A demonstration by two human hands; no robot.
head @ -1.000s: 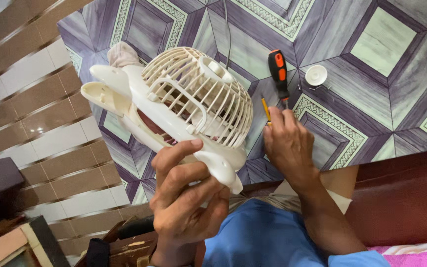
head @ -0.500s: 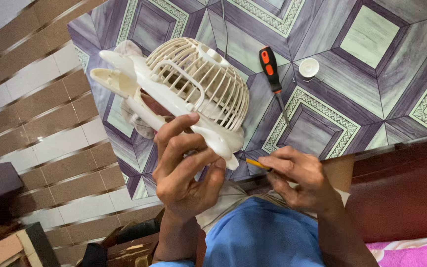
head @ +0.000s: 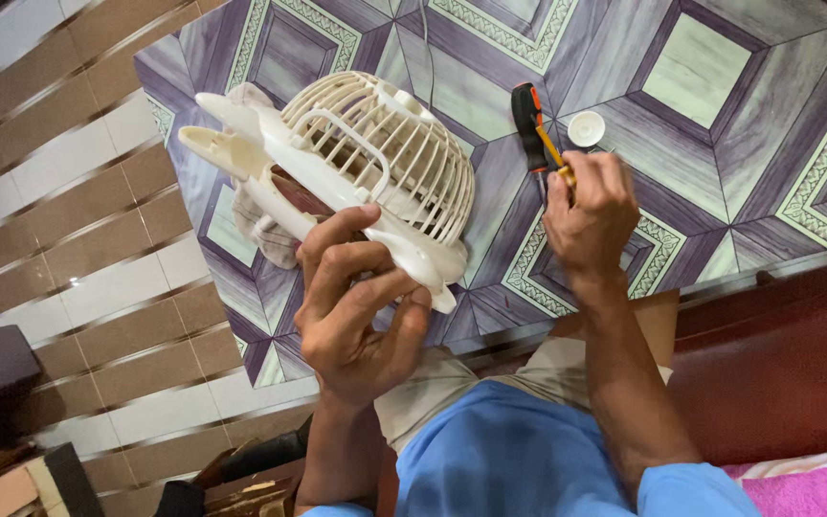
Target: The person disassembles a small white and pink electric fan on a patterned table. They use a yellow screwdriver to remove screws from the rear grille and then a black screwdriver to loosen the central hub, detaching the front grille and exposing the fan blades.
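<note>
My left hand (head: 356, 306) grips the cream plastic fan housing (head: 356, 172) by its lower frame, holding it up with the slatted grille facing away. My right hand (head: 586, 215) is closed around a thin yellow tool (head: 555, 155) whose tip points up toward the black-and-orange screwdriver (head: 528, 124) lying on the patterned floor. A small white round cap (head: 586, 128) lies just right of that screwdriver.
A crumpled pale cloth (head: 260, 230) lies under the fan. The floor has a purple and green geometric mat (head: 720, 115); brown and white tiles (head: 78, 249) lie left. A dark red furniture edge (head: 777, 345) runs at right, with a pink fabric (head: 806, 488) at the corner.
My right hand has lifted from near my lap up to the screwdriver on the floor, carrying the thin yellow tool. The fan stays held in my left hand.
</note>
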